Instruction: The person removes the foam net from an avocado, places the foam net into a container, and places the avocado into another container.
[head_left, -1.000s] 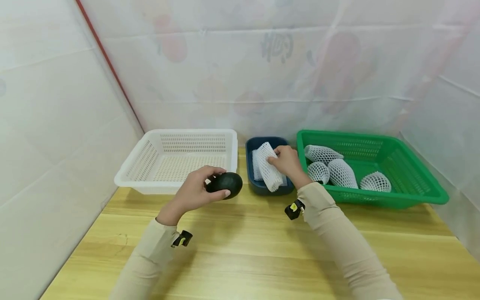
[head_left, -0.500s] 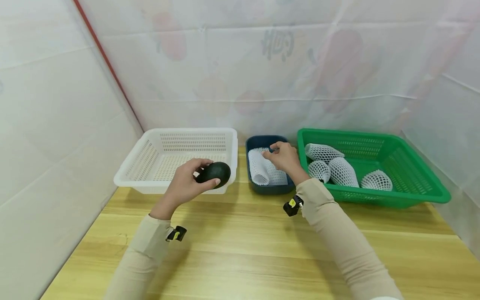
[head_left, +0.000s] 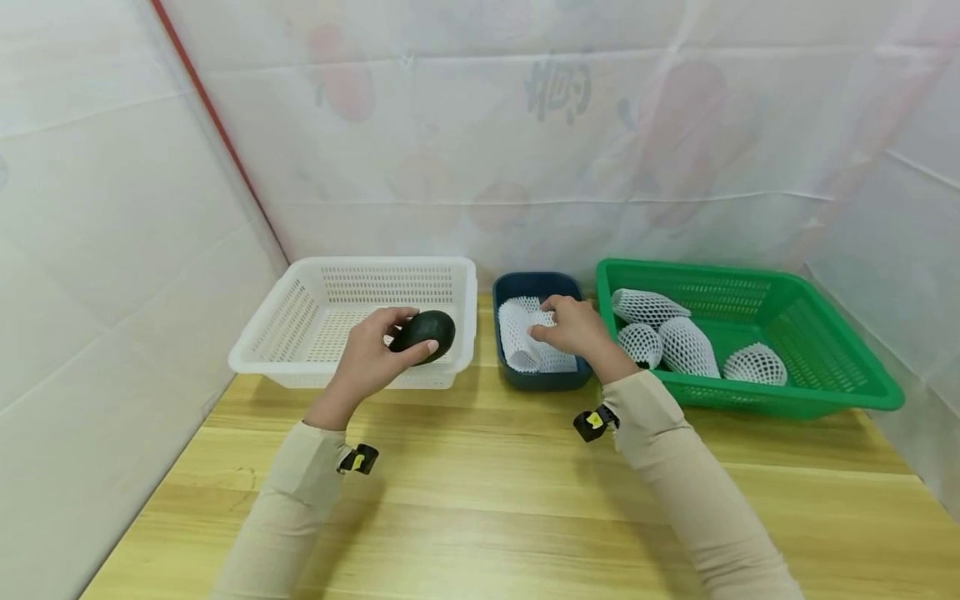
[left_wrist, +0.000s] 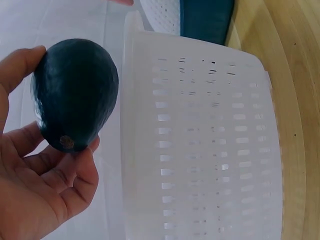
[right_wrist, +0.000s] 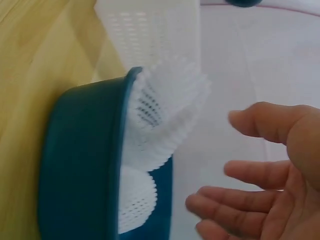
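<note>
My left hand grips a dark green, smooth-skinned avocado above the right front corner of the white basket. In the left wrist view the thumb and fingers curl round the avocado, whose stem scar faces the camera. Over the small dark blue tub, my right hand holds nothing. Its fingers are spread and loosely bent in the right wrist view, apart from the white foam net sleeve. That sleeve leans at the tub's left side, beside another foam net.
At the right, a green basket contains several pieces wrapped in foam netting. The white basket stands left of the tub, all along the back of the wooden table. White sheeting rises close behind them.
My right hand has let go of the foam net sleeve, which now lies in the tub's left side. My left hand has carried the avocado leftward and back, over the white basket's corner.
</note>
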